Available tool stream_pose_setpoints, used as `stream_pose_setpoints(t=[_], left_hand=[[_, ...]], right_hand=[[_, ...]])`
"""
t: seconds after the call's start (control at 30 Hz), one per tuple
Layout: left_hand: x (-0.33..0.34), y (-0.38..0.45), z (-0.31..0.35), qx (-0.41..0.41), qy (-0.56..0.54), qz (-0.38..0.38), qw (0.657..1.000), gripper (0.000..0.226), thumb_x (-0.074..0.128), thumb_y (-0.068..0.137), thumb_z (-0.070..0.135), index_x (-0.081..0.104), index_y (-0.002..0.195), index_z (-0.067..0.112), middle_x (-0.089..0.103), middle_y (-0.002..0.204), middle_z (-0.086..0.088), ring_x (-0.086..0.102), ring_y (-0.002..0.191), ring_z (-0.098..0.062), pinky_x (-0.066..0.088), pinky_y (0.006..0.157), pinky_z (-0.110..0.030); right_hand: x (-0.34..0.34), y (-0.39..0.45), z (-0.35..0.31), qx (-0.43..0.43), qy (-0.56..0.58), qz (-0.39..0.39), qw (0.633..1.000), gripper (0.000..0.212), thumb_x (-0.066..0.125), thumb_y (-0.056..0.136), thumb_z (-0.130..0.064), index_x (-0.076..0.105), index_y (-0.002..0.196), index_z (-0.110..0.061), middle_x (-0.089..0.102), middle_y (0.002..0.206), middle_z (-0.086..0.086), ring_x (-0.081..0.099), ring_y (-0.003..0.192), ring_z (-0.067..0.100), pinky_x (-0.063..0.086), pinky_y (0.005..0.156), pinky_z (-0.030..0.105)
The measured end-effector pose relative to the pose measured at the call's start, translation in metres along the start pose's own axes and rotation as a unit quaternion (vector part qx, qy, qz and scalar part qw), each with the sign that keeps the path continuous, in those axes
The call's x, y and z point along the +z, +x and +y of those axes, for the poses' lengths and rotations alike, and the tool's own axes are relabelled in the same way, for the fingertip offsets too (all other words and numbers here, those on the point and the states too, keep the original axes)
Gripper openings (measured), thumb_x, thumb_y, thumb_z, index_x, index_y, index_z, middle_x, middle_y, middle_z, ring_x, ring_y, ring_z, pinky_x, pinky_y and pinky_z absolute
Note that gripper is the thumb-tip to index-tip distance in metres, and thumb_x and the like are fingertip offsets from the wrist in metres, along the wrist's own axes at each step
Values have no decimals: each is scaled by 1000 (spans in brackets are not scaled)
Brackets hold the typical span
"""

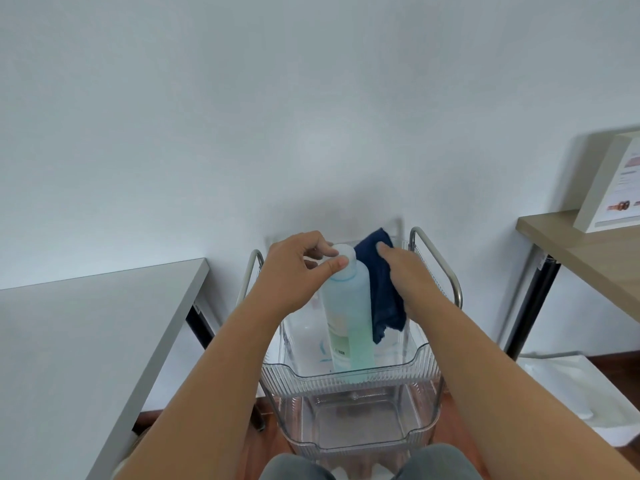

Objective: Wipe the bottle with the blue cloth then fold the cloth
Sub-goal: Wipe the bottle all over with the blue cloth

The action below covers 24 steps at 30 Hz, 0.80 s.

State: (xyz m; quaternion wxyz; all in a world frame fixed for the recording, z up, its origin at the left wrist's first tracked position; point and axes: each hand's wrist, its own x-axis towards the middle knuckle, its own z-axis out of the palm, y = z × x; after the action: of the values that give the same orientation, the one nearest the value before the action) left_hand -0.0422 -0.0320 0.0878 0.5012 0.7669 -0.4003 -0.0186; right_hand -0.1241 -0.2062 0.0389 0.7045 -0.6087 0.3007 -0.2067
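**Bottle Wiped Over Clear Cart**

Above grey-clad knees (367,465), left hand (294,268) pinching white cap of pale blue bottle (349,317), upright in clear cart's (349,379) top tray. Right hand (405,271) closed on blue cloth (384,292), pressed against bottle's side.

No legible text — the bottle (348,317) label and the white stand-up card (620,181) on the wooden shelf (568,244) are too blurred.

one bottle (348,317), one blue cloth (384,292), two hands (294,268)
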Motion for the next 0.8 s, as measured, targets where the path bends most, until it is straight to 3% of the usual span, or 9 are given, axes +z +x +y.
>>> stream_pose_setpoints(t=[0.1, 0.17, 0.23, 0.33, 0.43, 0.53, 0.63, 0.7, 0.8], left_hand=[[-7, 1, 10, 18, 34, -7, 999, 5, 79, 80, 36, 74, 80, 36, 68, 111, 18, 61, 105, 2, 44, 89, -23], [-4, 2, 23, 41, 60, -2, 997, 5, 77, 81, 42, 74, 85, 42, 65, 112, 19, 57, 113, -5, 42, 95, -29], [7, 2, 38, 65, 84, -15, 994, 11, 75, 79, 51, 74, 88, 45, 65, 104, 22, 54, 113, -7, 41, 94, -31], [31, -4, 53, 105, 209, -39, 971, 39, 63, 70, 75, 71, 97, 48, 64, 100, 26, 45, 112, -7, 29, 96, -36], [41, -15, 56, 124, 284, -8, 951, 58, 54, 61, 84, 66, 107, 51, 65, 101, 28, 40, 109, -5, 21, 92, -35], [44, -26, 53, 144, 293, 18, 945, 56, 61, 60, 74, 62, 110, 49, 67, 95, 31, 44, 105, -4, 19, 87, -32], [49, -35, 50, 149, 320, 1, 936, 63, 61, 56, 76, 55, 112, 49, 67, 95, 29, 44, 105, -5, 13, 81, -30], [54, -39, 48, 148, 337, 7, 930, 55, 66, 60, 73, 59, 107, 46, 69, 95, 26, 49, 106, -10, 15, 82, -33], [61, -43, 44, 180, 328, 88, 923, 16, 79, 69, 44, 75, 83, 38, 69, 94, 18, 59, 99, -21, 23, 83, -38]], right_hand=[[-18, -9, 3, -17, 85, 31, 996, 19, 60, 86, -45, 69, 86, -28, 76, 84, -7, 69, 94, 20, 55, 84, 40], [-23, -19, -6, -73, 97, 18, 992, 16, 62, 83, -44, 74, 89, -35, 72, 111, -3, 61, 115, 19, 48, 98, 44], [-23, -31, -18, -115, 109, -12, 987, 18, 64, 80, -44, 75, 93, -39, 63, 127, 5, 57, 120, 15, 49, 96, 43], [-24, -38, -33, -103, 203, -33, 973, 13, 66, 86, -30, 77, 86, -24, 73, 90, 7, 70, 80, 18, 57, 64, 33], [-26, -42, -41, -62, 280, 0, 958, 12, 66, 89, -21, 76, 89, -15, 76, 83, 4, 73, 77, 18, 60, 65, 35], [-28, -45, -40, -64, 305, 13, 950, 10, 66, 88, -16, 73, 94, -11, 76, 77, 3, 73, 69, 17, 58, 57, 33], [-28, -46, -38, -79, 308, 19, 948, 7, 66, 88, -13, 73, 90, -12, 73, 76, 5, 70, 65, 18, 58, 57, 35], [-27, -47, -37, -85, 301, 22, 949, 6, 68, 87, -13, 72, 90, -11, 73, 79, 6, 69, 66, 19, 58, 57, 34], [-26, -48, -35, -94, 314, 22, 945, 7, 74, 82, -11, 72, 87, -7, 73, 75, 8, 70, 61, 18, 55, 52, 29]])
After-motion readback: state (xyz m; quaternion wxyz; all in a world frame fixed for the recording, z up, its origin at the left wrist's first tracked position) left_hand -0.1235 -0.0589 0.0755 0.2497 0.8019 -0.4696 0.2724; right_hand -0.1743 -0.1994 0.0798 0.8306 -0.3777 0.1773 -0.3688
